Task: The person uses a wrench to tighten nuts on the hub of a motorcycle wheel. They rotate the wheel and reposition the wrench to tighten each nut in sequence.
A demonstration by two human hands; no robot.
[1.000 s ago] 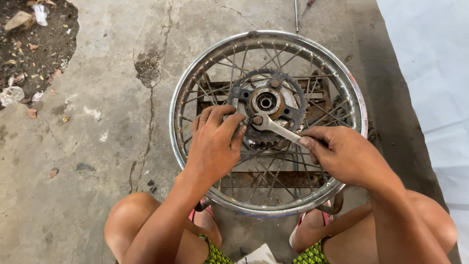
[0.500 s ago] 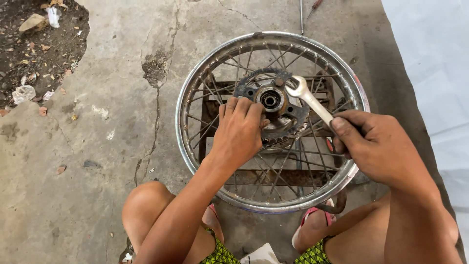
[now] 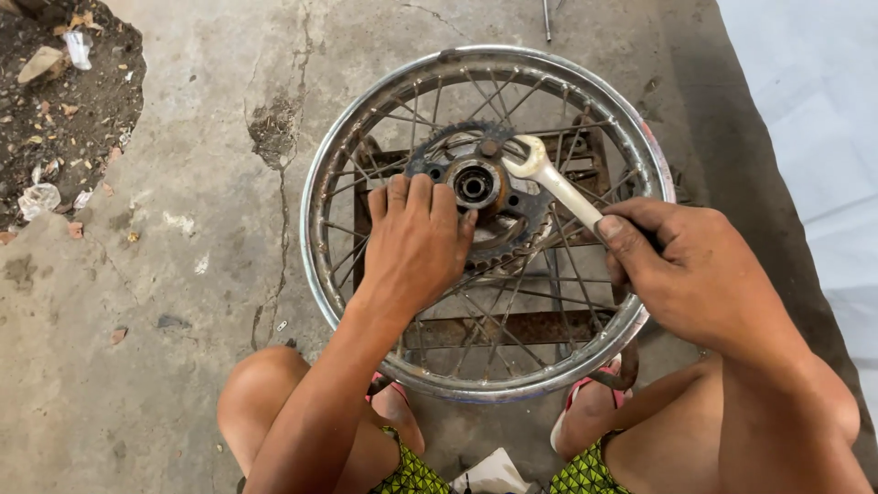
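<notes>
A spoked motorcycle wheel (image 3: pixel 322 210) lies flat on a rusty metal stand, its toothed sprocket (image 3: pixel 512 220) and hub (image 3: pixel 474 186) facing up. My left hand (image 3: pixel 413 242) presses flat on the sprocket's left side, fingers spread beside the hub. My right hand (image 3: pixel 690 274) grips the handle of a silver open-end wrench (image 3: pixel 551 180). The wrench's jaw sits at a nut on the sprocket just upper right of the hub.
The wheel rests on cracked concrete floor (image 3: pixel 183 302). A patch of dirt with litter (image 3: pixel 64 101) fills the top left corner. A pale sheet (image 3: pixel 814 137) covers the ground at right. My bare knees and pink sandals show at the bottom.
The wrench has swung from below the hub up to its upper right side. My right hand moved right and upward with it. My left hand stays on the sprocket.
</notes>
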